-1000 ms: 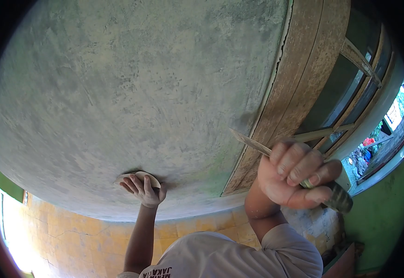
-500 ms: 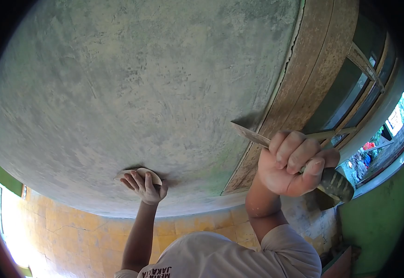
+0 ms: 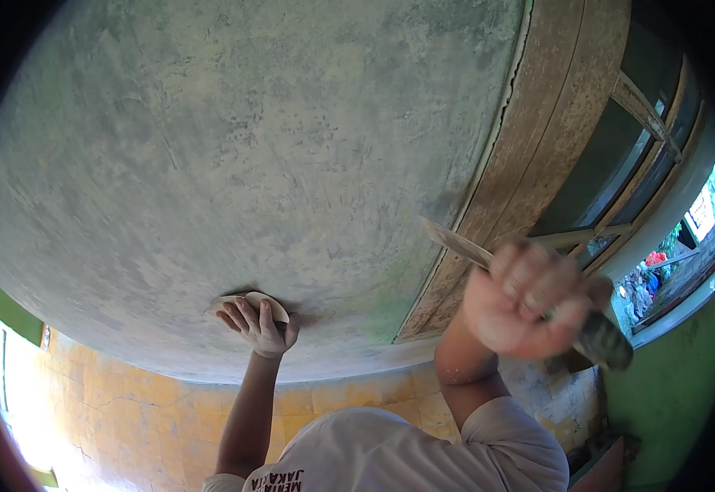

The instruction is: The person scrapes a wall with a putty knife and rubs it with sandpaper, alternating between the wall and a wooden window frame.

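Note:
My left hand (image 3: 257,326) presses a pale, rounded flat piece (image 3: 273,308) against the grey-green wall (image 3: 251,180). Its fingers lie over the piece, and a dark shadow shows around its edge. On the right, my right hand (image 3: 529,303) is raised, smeared by motion, with the fingers wrapped around a putty knife (image 3: 457,244). The blade points up and left, overlapping the wall near the wooden frame in this view. Below the fist sticks out the thick dark handle end.
A worn wooden window frame (image 3: 529,139) with glass panes borders the wall on the right. Yellow floor tiles (image 3: 152,418) lie below, and a green wall (image 3: 669,394) stands at the lower right. Bright openings show at both sides.
My right hand has shifted slightly right and down with the putty knife, its blade tip moving toward the wooden frame. My left hand and the pale piece have barely moved.

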### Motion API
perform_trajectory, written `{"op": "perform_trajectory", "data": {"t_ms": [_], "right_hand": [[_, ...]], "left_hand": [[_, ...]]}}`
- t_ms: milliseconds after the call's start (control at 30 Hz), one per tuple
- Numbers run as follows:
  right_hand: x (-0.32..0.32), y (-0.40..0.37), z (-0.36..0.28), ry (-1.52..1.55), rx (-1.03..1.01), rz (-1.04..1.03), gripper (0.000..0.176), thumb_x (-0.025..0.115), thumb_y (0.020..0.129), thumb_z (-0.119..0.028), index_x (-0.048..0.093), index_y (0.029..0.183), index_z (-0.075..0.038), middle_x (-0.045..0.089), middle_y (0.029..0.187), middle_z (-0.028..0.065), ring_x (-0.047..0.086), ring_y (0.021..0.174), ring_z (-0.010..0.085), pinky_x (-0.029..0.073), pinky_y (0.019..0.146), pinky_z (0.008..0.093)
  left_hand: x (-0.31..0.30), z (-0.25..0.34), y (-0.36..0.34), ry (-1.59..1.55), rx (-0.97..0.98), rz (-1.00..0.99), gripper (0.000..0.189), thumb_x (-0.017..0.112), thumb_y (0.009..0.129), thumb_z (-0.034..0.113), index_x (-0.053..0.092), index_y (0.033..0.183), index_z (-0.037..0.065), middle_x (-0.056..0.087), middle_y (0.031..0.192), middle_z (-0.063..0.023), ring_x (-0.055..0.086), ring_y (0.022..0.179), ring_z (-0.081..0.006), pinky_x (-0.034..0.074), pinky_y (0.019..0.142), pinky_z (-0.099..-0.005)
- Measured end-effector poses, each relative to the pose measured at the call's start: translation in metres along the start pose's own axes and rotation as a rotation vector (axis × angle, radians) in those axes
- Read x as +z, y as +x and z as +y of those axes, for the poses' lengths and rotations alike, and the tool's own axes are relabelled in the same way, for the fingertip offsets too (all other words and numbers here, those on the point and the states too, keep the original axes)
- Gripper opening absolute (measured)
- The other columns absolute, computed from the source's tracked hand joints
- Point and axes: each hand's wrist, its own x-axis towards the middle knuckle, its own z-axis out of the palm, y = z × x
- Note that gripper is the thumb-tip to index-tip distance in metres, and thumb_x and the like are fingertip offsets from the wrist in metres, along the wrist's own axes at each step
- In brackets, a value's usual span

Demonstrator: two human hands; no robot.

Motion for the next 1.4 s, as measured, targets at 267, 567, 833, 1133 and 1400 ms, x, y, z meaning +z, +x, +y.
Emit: {"op": "perform_trajectory", "data": {"t_ms": [267, 567, 833, 1133, 1400], "right_hand": [[-0.025, -0.018, -0.008, 0.021, 0.015, 0.027, 0.019, 0.053, 0.091, -0.005, 0.037, 0.083, -0.011, 0.042, 0.056, 0.0011, 0.038, 0.044, 0.0116, 0.033, 0.043, 0.0272], [-0.035, -0.037, -0.011, -0.069, 0.073, 0.082, 0.02, 0.054, 0.091, -0.007, 0.037, 0.083, -0.009, 0.043, 0.057, 0.0023, 0.04, 0.046, 0.0119, 0.035, 0.043, 0.0279], [-0.037, -0.036, -0.015, -0.085, 0.029, 0.097, 0.02, 0.055, 0.091, -0.008, 0.037, 0.083, -0.009, 0.044, 0.059, 0.0027, 0.04, 0.045, 0.0129, 0.035, 0.043, 0.0288], [-0.037, -0.039, -0.015, -0.163, 0.106, 0.018, 0.019, 0.047, 0.098, -0.016, 0.036, 0.083, -0.014, 0.042, 0.059, -0.0003, 0.04, 0.048, 0.0102, 0.034, 0.045, 0.0244], [-0.037, -0.042, -0.012, -0.094, 0.102, 0.119, 0.021, 0.058, 0.09, -0.01, 0.038, 0.084, -0.01, 0.043, 0.057, 0.0022, 0.042, 0.046, 0.0136, 0.037, 0.045, 0.0294]], "left_hand": [[0.003, -0.001, 0.0, -0.001, 0.003, 0.012, 0.069, 0.043, 0.091, 0.046, 0.025, 0.145, 0.006, 0.014, 0.152, -0.025, 0.007, 0.141, -0.0449, 0.003, 0.109, -0.0637], [0.002, -0.002, -0.001, 0.001, 0.005, -0.002, 0.068, 0.044, 0.091, 0.044, 0.025, 0.144, 0.005, 0.012, 0.152, -0.026, 0.006, 0.141, -0.0452, 0.003, 0.11, -0.063], [0.0, -0.001, 0.001, -0.02, 0.01, -0.008, 0.068, 0.046, 0.09, 0.042, 0.026, 0.144, 0.005, 0.012, 0.152, -0.0275, 0.006, 0.141, -0.0452, 0.002, 0.109, -0.0628], [0.001, 0.0, 0.001, -0.051, -0.003, -0.011, 0.07, 0.046, 0.091, 0.046, 0.024, 0.146, 0.006, 0.01, 0.153, -0.0267, 0.002, 0.142, -0.0439, 0.0, 0.11, -0.0619], [0.001, 0.0, 0.004, -0.044, 0.012, -0.007, 0.07, 0.045, 0.092, 0.046, 0.024, 0.146, 0.006, 0.009, 0.153, -0.0258, 0.001, 0.142, -0.0441, -0.001, 0.11, -0.0614]]}}
